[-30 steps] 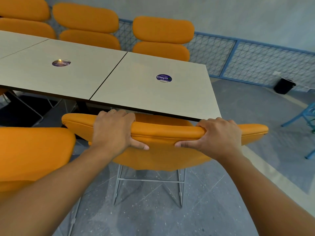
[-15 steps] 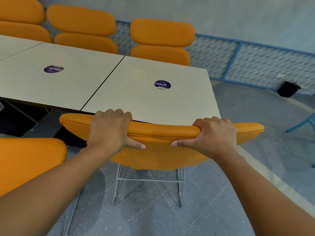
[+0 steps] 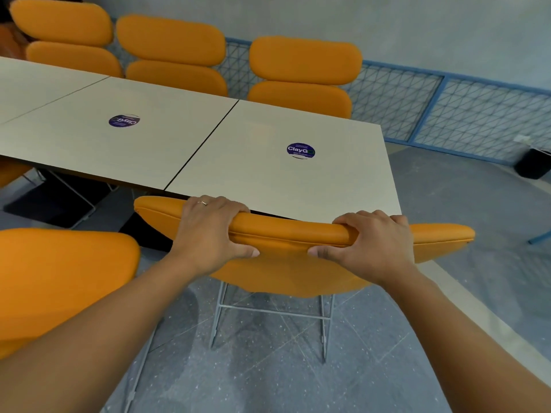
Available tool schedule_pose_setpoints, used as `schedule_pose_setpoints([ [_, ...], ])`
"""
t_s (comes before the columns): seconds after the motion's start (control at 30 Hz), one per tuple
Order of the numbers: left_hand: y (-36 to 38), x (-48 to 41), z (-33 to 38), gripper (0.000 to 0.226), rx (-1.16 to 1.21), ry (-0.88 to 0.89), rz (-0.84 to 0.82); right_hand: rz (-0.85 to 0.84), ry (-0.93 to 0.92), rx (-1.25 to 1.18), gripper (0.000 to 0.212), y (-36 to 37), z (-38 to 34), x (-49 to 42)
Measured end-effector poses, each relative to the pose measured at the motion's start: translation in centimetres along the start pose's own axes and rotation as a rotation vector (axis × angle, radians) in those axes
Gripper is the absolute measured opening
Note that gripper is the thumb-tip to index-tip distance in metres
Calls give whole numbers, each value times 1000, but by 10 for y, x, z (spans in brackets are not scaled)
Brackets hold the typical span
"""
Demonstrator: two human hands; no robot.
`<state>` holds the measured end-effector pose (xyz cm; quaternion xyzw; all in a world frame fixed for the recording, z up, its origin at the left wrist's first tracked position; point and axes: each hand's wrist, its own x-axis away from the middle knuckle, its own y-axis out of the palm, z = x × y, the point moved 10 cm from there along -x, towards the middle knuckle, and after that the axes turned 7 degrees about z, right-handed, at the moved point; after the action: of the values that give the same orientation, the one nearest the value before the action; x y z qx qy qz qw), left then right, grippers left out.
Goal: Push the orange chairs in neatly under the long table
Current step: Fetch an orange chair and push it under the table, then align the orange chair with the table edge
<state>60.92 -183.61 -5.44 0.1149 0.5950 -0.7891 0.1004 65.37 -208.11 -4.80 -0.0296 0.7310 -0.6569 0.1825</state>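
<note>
An orange chair (image 3: 286, 263) with a thin metal frame stands at the near edge of the long pale table (image 3: 253, 162), its backrest top touching or just under the table edge. My left hand (image 3: 208, 231) grips the top of the backrest left of centre, fingers over the front, thumb behind. My right hand (image 3: 372, 242) grips the same backrest right of centre in the same way. The chair's seat is hidden under the table. Another orange chair (image 3: 59, 278) stands out from the table at my left.
Three orange chairs (image 3: 301, 76) line the far side of the table. A blue mesh fence (image 3: 447, 111) runs along the wall behind. A black bin (image 3: 533, 163) sits on the floor at the right, and a blue leg (image 3: 539, 239) shows at the right edge.
The chair has gone forward with both hands on it, so its backrest now meets the table edge and the seat is out of sight. My view has shifted closer.
</note>
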Motion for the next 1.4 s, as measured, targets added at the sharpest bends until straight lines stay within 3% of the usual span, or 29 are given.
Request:
schedule_pose_setpoints([
  [0.13, -26, 24, -5, 60, 363, -85, 42, 36, -75, -270, 66, -5, -39, 7],
  [0.3, -56, 72, -36, 47, 420, -204, 74, 160, -218, -553, 32, -25, -122, 29],
  [0.43, -71, 120, -69, 47, 371, -262, 64, -33, -381, -565, 39, -2, -203, 58],
  [0.6, -98, 200, -113, 42, 313, -329, 16, -354, -394, -523, 49, 47, -279, 107],
  [0.83, -156, 332, -190, 36, 314, -359, -20, -472, -435, -518, 49, 65, -394, 188],
  [1.1, -226, 444, -275, 34, 256, -412, 25, -424, -448, -616, 43, 40, -506, 255],
  [1.4, -299, 492, -373, 37, 136, -460, 81, -113, -443, -705, 32, -34, -594, 237],
])
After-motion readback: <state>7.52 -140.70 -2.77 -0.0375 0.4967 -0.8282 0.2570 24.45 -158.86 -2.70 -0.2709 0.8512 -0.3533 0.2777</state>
